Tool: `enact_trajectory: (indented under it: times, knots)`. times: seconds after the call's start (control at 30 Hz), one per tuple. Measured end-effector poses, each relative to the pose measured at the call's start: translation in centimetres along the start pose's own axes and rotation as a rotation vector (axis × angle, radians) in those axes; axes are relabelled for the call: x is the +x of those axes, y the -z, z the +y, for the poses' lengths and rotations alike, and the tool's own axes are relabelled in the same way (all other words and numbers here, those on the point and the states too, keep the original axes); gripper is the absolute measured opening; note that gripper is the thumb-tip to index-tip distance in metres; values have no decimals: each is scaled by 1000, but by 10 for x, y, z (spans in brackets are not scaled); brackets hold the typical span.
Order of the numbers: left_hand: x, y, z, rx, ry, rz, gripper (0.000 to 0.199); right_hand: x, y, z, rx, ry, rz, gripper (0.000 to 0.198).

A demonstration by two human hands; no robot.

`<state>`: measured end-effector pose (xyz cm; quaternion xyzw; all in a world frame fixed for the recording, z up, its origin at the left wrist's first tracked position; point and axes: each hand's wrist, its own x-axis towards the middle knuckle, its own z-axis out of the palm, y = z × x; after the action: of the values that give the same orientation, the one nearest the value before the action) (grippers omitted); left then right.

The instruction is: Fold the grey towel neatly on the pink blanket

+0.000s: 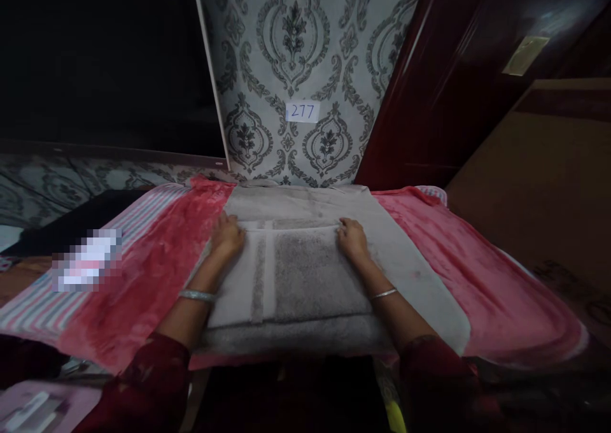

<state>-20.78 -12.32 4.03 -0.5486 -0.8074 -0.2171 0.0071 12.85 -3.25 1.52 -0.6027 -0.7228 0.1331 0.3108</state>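
A grey towel (315, 267), partly folded over itself, lies spread on a red blanket (143, 274). It has lighter stripes along the left part of its folded panel. At the far left corner of that panel, my left hand (228, 235) has its fingers closed on the edge. My right hand (353, 239) pinches the same far edge near its right end. Between the hands the edge runs nearly straight. A paler stretch of the towel lies flat beyond it. The fingertips are partly hidden in the cloth.
A striped cloth (41, 299) shows beneath the blanket at the left. Behind stand a patterned wall with a paper label (302, 111), a dark television (105, 63) at left, and a dark red door (443, 57). A large cardboard box (548, 197) borders the right side.
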Motion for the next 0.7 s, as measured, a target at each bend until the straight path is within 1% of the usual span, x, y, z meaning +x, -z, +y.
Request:
enact_trajectory:
  times: [0.03,0.1,0.13,0.2,0.3,0.4,0.47,0.53,0.6,0.7]
  knots:
    - [-9,0,13,54,-79,-4,56,-5,-2,-10,-45,80,-16,49]
    - [-27,-6,39,136,-268,-102,62,-19,-10,-33,-158,248,-96,54]
    - [-36,-10,49,168,-326,-156,63,-26,-16,-43,-213,315,-153,57]
    - [-51,-21,62,221,-370,-224,65,-40,-27,-57,-291,397,-260,60]
    - [-61,-32,63,262,-374,-228,68,-48,-36,-59,-345,443,-347,62]
    - [-57,-31,54,250,-385,-233,68,-39,-31,-46,-373,399,-353,65]
    - [-51,-26,46,244,-354,-236,65,-29,-25,-34,-395,315,-332,65]
    - [-43,-20,34,241,-268,-224,61,-22,-21,-23,-402,202,-290,65]
    - [-36,-17,18,214,-153,-190,60,-18,-20,-16,-385,101,-234,66]
    - [-30,-18,-4,124,-12,-85,60,-18,-21,-12,-333,14,-139,66]
